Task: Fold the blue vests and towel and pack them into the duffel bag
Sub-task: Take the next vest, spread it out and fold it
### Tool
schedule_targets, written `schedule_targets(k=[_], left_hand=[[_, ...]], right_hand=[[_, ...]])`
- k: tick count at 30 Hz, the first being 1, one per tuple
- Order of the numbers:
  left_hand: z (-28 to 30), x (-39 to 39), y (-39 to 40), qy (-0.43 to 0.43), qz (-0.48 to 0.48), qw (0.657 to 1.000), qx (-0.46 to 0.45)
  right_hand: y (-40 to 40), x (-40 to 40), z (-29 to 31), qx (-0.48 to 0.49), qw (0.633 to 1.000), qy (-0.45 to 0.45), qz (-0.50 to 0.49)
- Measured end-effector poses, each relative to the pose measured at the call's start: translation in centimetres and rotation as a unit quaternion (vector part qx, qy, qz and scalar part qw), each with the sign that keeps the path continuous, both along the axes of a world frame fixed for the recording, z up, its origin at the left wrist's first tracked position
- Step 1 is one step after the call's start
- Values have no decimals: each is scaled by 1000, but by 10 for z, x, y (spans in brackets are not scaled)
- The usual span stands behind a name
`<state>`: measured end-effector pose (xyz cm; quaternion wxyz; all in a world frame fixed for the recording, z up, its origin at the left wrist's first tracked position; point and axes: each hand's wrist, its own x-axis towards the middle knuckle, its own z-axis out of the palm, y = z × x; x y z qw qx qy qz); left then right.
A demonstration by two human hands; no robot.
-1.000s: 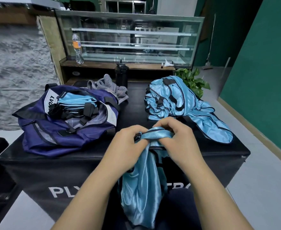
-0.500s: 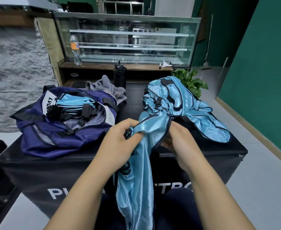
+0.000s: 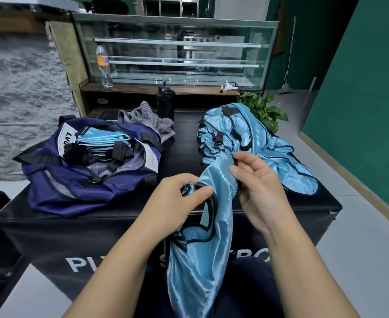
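Observation:
A shiny light blue vest with black trim hangs from both my hands over the near edge of the black table. My left hand pinches its black-trimmed strap. My right hand holds the upper edge of the vest, fingers curled on the fabric. A pile of unfolded blue vests lies at the right of the table. The open navy duffel bag sits at the left with folded blue vests inside. A grey towel lies crumpled behind the bag.
A black bottle stands at the back of the table. Behind it are a glass display case with a water bottle on its ledge. A green plant sits past the table's right corner, near the green wall.
My hands have spread the vest's top apart. The right hand moved up and to the right with the edge; the left hand dropped a little, keeping the strap.

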<state>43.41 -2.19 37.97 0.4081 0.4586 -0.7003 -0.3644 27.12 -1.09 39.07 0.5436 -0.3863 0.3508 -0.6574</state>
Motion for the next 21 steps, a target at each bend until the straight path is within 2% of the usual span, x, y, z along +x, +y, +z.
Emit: schedule_targets(k=[7,13,17,21], left_hand=[[5,5,-3,63,95,993,7],[4,6,-3,75,95,993,14],[4,6,-5,49,77,996,13],[1,3,-3,62,51,995,53]], right_hand=[[-2,-10,-2,7,997,79,16],[-3,-14,-3,11,985,170,-17],[-1,-13,-3,-8,981,192,4],[2,-13,-3,-17,976,215,37]])
